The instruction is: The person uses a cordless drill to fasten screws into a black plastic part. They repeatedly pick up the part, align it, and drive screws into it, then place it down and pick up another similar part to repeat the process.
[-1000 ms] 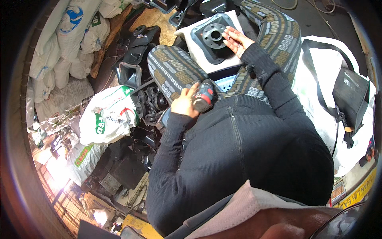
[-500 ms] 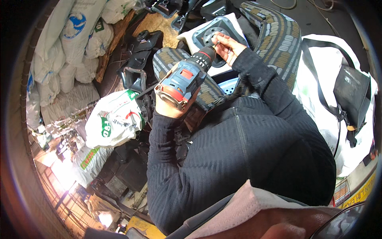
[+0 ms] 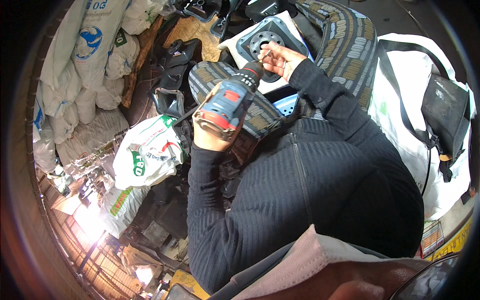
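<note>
My left hand (image 3: 211, 140) is wrapped round the handle of a blue, red and black cordless drill (image 3: 231, 97), its chuck pointing up and away from me. Close by the drill's tip, my right hand (image 3: 284, 61) pinches a small, thin metal piece, perhaps a screw; its exact kind is too small to make out. Beneath both hands lies a black square-flanged part (image 3: 243, 46) with a round, holed disc (image 3: 265, 38) in its middle. That part rests on a white pad (image 3: 295, 30) across my lap, partly covered by the right hand and the drill.
Several black moulded parts (image 3: 170, 101) lie to the left and at the far side. White sacks (image 3: 90, 65) are stacked at the far left, with a printed plastic bag (image 3: 147, 152) nearer. On the right stands a large white bag (image 3: 400, 100) with a black pouch (image 3: 442, 115).
The drill has shifted slightly left and turned a little, so its tip sits just apart from my right fingertips. Both hands keep their grips. The whole view has moved slightly.
</note>
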A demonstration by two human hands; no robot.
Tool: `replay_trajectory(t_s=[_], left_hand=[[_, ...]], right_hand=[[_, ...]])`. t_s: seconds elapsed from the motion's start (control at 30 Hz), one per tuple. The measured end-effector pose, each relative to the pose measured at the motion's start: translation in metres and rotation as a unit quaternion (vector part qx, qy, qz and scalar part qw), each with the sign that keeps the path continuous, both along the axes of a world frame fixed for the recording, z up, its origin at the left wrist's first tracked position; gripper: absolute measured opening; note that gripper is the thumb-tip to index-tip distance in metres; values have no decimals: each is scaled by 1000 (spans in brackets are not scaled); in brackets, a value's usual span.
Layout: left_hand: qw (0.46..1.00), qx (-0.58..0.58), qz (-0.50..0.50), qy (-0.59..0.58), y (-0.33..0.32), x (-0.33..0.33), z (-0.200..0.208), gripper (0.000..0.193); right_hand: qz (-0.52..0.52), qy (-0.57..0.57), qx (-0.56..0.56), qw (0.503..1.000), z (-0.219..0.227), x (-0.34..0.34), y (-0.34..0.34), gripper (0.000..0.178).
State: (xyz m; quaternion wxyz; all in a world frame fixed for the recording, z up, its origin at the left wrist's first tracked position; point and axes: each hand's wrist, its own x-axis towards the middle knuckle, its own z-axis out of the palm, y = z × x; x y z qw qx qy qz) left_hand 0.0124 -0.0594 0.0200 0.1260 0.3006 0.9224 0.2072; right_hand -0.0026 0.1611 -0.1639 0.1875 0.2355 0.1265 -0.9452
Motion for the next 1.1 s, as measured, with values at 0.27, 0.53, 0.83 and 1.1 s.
replay_trajectory(t_s=[0.27, 0.53, 0.83, 1.1], left_hand=[[974, 60, 176, -130, -19, -29, -32, 48], [996, -51, 60, -35, -11, -50, -53, 52], [989, -39, 66, -126, -5, -83, -38, 49], [936, -63, 231, -257, 16, -86, -31, 55]], right_hand=[[-12, -15, 650, 760, -56, -43, 26, 47], [129, 26, 571, 810, -93, -44, 16, 49], [56, 9, 488, 871, -27, -33, 8, 26], [44, -3, 467, 883, -41, -34, 4, 33]])
